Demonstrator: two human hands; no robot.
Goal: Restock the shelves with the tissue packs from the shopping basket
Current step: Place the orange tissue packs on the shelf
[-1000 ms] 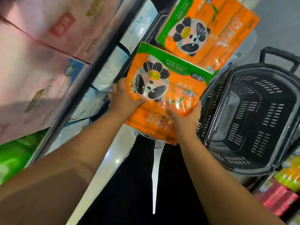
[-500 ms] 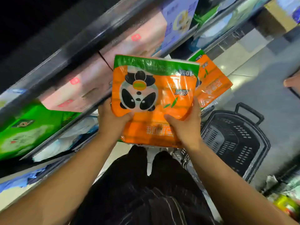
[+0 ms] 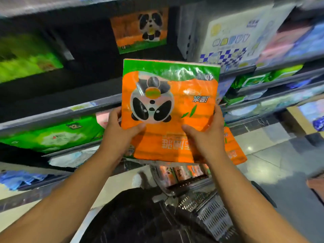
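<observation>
An orange tissue pack with a panda and a green top band is held upside down in front of the shelves. My left hand grips its lower left edge and my right hand its lower right edge. Behind it a second orange pack sticks out at the lower right. A matching panda pack stands on an upper shelf, above the held one. The black shopping basket is low on the floor, by my legs; more orange packs show near it.
Shelf rails run across the view. Green packs fill the left shelves, and a white-and-blue checked pack stands upper right. Dark space lies left of the shelved panda pack. Tiled floor is at the right.
Both hands have lifted the orange pack from basket height up to the shelves. My view has swung up from the basket to the upper shelf.
</observation>
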